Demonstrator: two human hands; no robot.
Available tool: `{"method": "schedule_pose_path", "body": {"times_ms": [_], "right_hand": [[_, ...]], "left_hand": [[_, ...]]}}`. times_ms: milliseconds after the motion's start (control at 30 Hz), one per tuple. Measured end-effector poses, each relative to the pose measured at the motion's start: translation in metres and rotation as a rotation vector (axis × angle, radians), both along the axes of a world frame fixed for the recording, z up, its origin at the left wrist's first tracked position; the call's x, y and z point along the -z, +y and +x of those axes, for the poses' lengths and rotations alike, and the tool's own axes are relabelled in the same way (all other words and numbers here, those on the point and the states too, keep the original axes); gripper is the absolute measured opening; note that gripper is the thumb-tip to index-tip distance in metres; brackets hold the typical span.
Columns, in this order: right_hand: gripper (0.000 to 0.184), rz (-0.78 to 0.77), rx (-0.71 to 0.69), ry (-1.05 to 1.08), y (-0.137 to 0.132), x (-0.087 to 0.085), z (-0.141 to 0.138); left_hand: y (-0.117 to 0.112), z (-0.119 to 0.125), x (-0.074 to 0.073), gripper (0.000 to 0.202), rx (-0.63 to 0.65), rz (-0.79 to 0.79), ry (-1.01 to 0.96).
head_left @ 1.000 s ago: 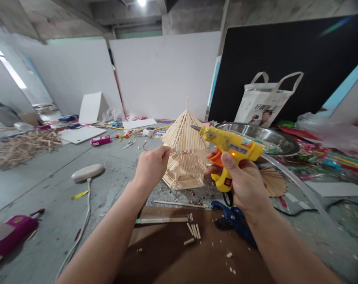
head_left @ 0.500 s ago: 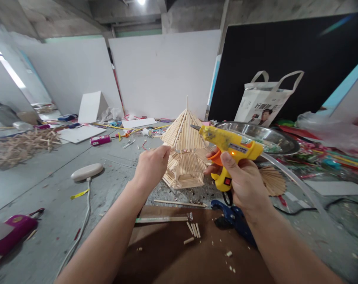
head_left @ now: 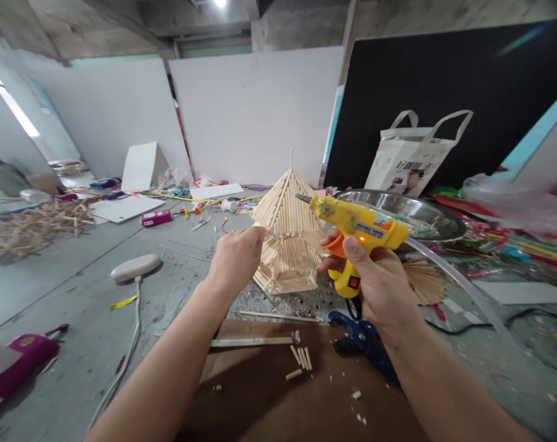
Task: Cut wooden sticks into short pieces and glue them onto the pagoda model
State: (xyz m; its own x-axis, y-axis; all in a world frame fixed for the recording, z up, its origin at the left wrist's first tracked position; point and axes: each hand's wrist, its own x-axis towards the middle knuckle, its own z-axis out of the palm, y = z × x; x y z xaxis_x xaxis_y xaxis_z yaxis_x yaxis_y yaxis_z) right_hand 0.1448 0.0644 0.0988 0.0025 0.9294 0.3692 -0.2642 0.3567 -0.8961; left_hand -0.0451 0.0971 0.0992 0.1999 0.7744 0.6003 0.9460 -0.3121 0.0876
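Note:
A small pavilion model (head_left: 291, 252) of thin wooden sticks stands upright before me, with a pointed roof and a railed base. My left hand (head_left: 236, 258) is closed at the model's left side, just below the roof edge; whatever its fingertips pinch is hidden. In my right hand (head_left: 384, 285) is a yellow glue gun (head_left: 359, 230), its orange trigger under my fingers and a small light glowing on its side. The nozzle points left, in front of the roof's right part. Below it lies a blue-handled cutter (head_left: 364, 344), partly behind my right forearm.
Short stick pieces (head_left: 301, 358) and a long stick (head_left: 281, 317) lie on and near the brown board (head_left: 260, 393). A steel basin (head_left: 456, 230) stands at right, before a white tote bag (head_left: 414, 156). Left are a white power strip (head_left: 135, 267) and a stick heap (head_left: 39, 227).

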Motion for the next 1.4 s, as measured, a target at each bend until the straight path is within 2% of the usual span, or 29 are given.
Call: {"method": "schedule_pose_path", "body": {"times_ms": [600,933,1400], "right_hand": [[0.013,0.004,0.005,0.007,-0.0012,-0.0012,-0.0005],[0.018,-0.009,0.023,-0.021,0.0010,0.0003,0.0010],[0.016,0.004,0.023,-0.022,0.0006,0.0002,0.0017]], "left_hand": [[-0.0002,0.0006,-0.0001,0.027,-0.001,-0.017,0.004],[0.0005,-0.0009,0.0035,0.026,0.014,0.034,-0.041],[-0.0029,-0.0007,-0.0003,0.026,-0.011,-0.022,-0.082]]}}
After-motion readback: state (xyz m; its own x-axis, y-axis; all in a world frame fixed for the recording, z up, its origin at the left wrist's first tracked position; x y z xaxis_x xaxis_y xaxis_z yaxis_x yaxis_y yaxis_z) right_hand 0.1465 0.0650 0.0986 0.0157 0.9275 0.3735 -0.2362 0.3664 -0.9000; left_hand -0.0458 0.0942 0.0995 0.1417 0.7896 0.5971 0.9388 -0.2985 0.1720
